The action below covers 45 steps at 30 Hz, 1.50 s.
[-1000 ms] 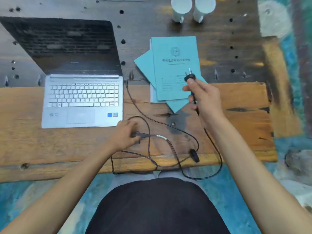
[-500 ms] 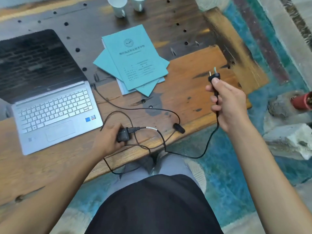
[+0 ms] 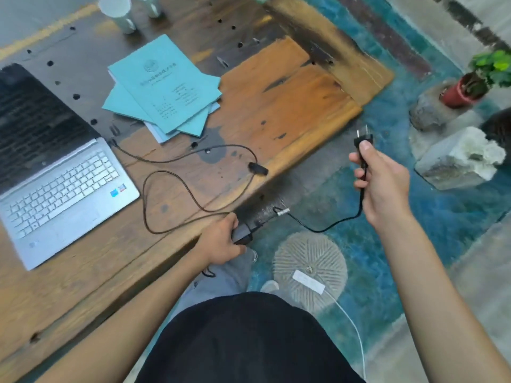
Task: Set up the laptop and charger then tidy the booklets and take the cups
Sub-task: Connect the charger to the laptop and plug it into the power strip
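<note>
Charger step in hand, judged from layout: mains end not yet connected. Right hand (image 3: 383, 186) closed around the black two-pin mains plug (image 3: 363, 139) and the first run of its lead, held in the air off the table's near-right corner, over the blue-green patterned rug (image 3: 456, 217). Plug's long axis roughly upright in view, pins pointing up and away from the person, slightly tilted left. Left hand (image 3: 221, 241) wrapped around the black charger power brick (image 3: 243, 233) at the near edge of the worn wooden table (image 3: 290, 106).

Thin black cable (image 3: 193, 194) runs from the brick in a loose loop across the tabletop to the right side of the open silver laptop (image 3: 63, 189); whether it is seated in the port, cannot tell. Laptop screen dark.

White power strip (image 3: 308, 281) lies on a round grey mat (image 3: 309, 269) on the floor near the person's feet; likely target. Its sockets are not resolvable.

To do well: turn the plug so pins face down toward the strip, lower with slack in the lead, keep the brick steady so the loop does not drag on the laptop connector.

Teal paper booklets (image 3: 163, 98) fanned untidily beyond the laptop; white ceramic cups (image 3: 119, 12) at the far edge, untouched
</note>
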Motion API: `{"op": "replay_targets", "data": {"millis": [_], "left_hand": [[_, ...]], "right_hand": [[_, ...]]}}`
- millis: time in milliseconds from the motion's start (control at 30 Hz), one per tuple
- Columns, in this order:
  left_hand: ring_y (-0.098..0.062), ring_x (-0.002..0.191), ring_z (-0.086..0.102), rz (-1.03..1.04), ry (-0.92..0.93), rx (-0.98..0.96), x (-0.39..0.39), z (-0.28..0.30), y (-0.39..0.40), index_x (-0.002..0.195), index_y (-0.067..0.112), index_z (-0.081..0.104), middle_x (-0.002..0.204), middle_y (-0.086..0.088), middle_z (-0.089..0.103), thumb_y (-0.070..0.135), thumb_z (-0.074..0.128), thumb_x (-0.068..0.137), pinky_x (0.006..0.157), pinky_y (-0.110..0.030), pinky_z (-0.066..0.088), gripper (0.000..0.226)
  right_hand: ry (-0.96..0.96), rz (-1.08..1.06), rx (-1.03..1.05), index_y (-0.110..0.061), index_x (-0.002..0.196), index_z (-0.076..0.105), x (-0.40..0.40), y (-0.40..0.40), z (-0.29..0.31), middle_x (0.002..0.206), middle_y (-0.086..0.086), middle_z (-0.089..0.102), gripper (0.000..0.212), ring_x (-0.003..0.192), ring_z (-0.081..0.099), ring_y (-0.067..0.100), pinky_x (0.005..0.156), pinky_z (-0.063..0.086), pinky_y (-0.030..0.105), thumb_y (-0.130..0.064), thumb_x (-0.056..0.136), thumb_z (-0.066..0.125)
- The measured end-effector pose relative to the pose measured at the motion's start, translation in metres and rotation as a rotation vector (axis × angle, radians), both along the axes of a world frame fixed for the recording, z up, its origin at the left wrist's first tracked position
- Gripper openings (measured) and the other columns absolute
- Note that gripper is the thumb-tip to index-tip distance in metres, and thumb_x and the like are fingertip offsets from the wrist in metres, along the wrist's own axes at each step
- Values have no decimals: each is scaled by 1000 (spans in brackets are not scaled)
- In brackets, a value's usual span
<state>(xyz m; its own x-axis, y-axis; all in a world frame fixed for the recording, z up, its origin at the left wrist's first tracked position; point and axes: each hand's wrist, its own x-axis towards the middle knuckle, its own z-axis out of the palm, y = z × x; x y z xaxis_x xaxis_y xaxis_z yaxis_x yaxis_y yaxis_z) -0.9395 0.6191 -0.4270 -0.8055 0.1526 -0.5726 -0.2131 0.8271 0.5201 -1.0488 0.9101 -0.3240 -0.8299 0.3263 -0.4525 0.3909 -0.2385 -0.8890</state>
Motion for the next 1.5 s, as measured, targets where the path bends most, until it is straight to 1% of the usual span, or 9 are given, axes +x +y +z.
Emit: {"op": "replay_targets", "data": {"millis": [133,333,567,667,767,1067,1200,1333,1500], "left_hand": [[-31,86,62,59,-136,-16,25,-23,40,95,11,47,92,-10,63,25,74,80,76,-42,51,34],[-21,72,48,77,-186,-4,62,-52,84,93,13,34,80,-2,49,24,70,87,62,-36,35,38],[-21,65,36,82,-407,128,92,-90,102,90,16,29,78,-6,42,16,70,84,61,-35,33,42],[-18,63,36,93,-492,165,101,-118,97,89,17,29,79,-4,40,15,68,85,54,-32,34,39],[-21,68,41,55,-545,152,106,-153,86,89,17,33,82,-6,45,12,72,82,59,-36,37,41],[-34,111,63,-181,-278,-145,114,-276,45,138,22,55,122,-6,66,7,79,72,93,-42,53,72],[-40,109,62,-259,-163,-208,109,-364,42,129,21,63,121,-14,69,1,74,70,94,-44,52,63],[-38,105,62,-407,-109,-198,103,-448,45,118,21,64,116,-12,67,-2,68,68,93,-45,51,56],[-32,102,59,-622,-4,-278,98,-536,49,105,31,51,99,1,56,9,69,73,103,-50,36,43]], "right_hand": [[-13,-171,24,-13,93,71,68,44,-20,69,-4,71,20,49,50,3,44,38,15,-32,97,67],[-160,-394,53,-12,100,71,183,104,-70,64,-7,66,30,47,48,2,45,41,16,-34,106,51],[-401,-280,122,-15,87,71,285,106,-142,76,-2,58,19,55,44,8,54,38,23,-26,101,63],[-384,-310,121,-13,103,75,311,88,-166,79,0,67,10,61,56,7,54,46,17,-18,98,68],[-356,-417,95,-12,113,70,328,70,-194,79,-2,79,21,69,73,3,60,54,12,-8,93,72],[-421,-296,153,-14,124,67,373,68,-322,88,-9,77,22,77,70,-4,70,55,13,-15,105,56],[-461,-236,144,-28,109,71,388,88,-407,84,-12,79,16,72,66,-4,67,54,14,-20,104,59],[-509,-204,213,-14,124,69,399,103,-492,86,-11,80,28,66,66,-6,61,52,13,-20,97,68],[-589,64,390,-14,133,67,403,109,-588,89,-4,74,38,78,67,7,82,53,25,-21,95,72]]}}
